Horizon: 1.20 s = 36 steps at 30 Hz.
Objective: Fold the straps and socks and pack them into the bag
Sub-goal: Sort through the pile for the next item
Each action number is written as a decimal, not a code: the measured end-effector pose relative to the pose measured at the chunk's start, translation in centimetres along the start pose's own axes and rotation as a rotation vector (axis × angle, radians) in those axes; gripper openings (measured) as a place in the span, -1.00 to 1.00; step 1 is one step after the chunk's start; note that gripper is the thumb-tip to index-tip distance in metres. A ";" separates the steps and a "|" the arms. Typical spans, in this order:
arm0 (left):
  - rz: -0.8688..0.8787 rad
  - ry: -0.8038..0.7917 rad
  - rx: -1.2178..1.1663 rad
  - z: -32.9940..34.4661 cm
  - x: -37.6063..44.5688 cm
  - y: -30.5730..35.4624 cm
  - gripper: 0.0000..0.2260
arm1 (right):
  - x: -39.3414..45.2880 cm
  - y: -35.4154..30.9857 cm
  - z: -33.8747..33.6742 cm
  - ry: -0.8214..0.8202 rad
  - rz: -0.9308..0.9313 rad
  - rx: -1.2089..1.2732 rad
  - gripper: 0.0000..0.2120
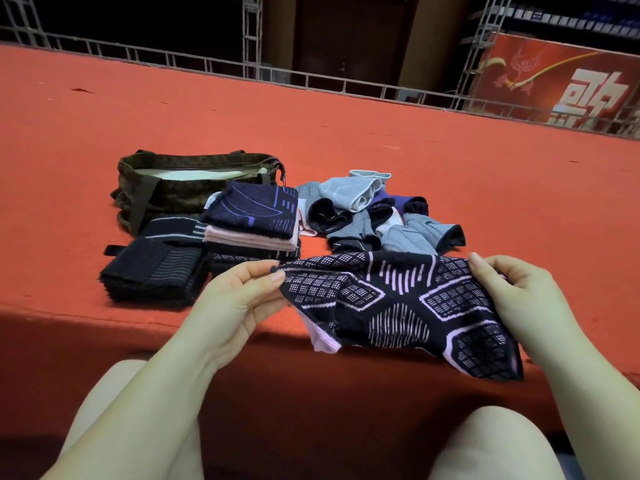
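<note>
Both grips are pinching one dark patterned sock [398,306]: the left hand [239,299] at its left corner, the right hand [519,299] at its right edge, holding it spread just above the red bench [242,116]. Behind lie folded stacks [251,226], a loose sock pile [374,213], and the open olive bag [180,188].

red banner [554,84], large white Chinese character, cut off, not clearly readable
</note>
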<state>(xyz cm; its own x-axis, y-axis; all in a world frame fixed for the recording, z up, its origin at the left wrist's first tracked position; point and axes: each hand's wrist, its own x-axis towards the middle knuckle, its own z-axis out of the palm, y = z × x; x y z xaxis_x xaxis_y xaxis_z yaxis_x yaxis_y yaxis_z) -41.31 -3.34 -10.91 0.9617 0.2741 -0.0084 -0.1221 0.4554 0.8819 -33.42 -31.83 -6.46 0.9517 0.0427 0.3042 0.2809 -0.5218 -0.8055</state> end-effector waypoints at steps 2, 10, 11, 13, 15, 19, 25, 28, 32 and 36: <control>-0.006 0.011 -0.022 0.1 0.0 0.2 -0.84 | 0.2 0.0 -0.2 -0.047 0.011 -0.013 -0.71; 0.072 0.093 0.247 0.4 1.1 0.1 -0.81 | 2.8 0.8 -0.4 -0.277 0.085 -0.144 -0.72; 0.120 0.120 0.351 0.6 1.5 -0.4 -0.79 | 3.4 1.3 0.2 -0.277 0.081 -0.209 -0.73; 0.332 0.187 0.728 1.0 2.2 -1.8 -0.74 | 4.5 2.2 1.7 -0.273 0.068 -0.379 -0.79; 0.636 0.157 1.039 1.8 2.0 -3.2 -0.78 | 4.8 3.0 3.2 -0.241 0.020 -0.605 -0.84; 0.800 -0.216 1.351 2.6 1.5 -6.4 -0.71 | 1.9 3.0 5.9 -0.120 -0.411 -0.652 -0.68; 0.644 -0.333 1.484 0.4 2.6 -8.1 -0.68 | -3.3 5.0 8.5 -0.447 -0.578 -0.595 -0.53; 0.637 -0.265 1.459 -0.3 2.5 -7.6 -0.72 | -3.4 6.4 7.9 -0.407 -0.515 -0.532 -0.56; 0.575 -0.165 1.346 -0.1 2.1 -7.0 -0.79 | -3.0 6.4 7.1 -0.291 -0.512 -0.529 -0.65; 0.522 -0.112 1.158 1.1 1.7 -5.9 -0.93 | -2.1 5.1 5.9 -0.193 -0.429 -0.525 -0.69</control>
<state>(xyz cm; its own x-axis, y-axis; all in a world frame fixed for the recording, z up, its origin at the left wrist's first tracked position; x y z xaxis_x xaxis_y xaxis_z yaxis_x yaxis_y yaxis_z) -38.69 -6.45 -15.63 0.8865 0.0986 0.4521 -0.2601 -0.7018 0.6632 -33.24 -29.56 -14.14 0.7893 0.4612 0.4054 0.5850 -0.7653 -0.2685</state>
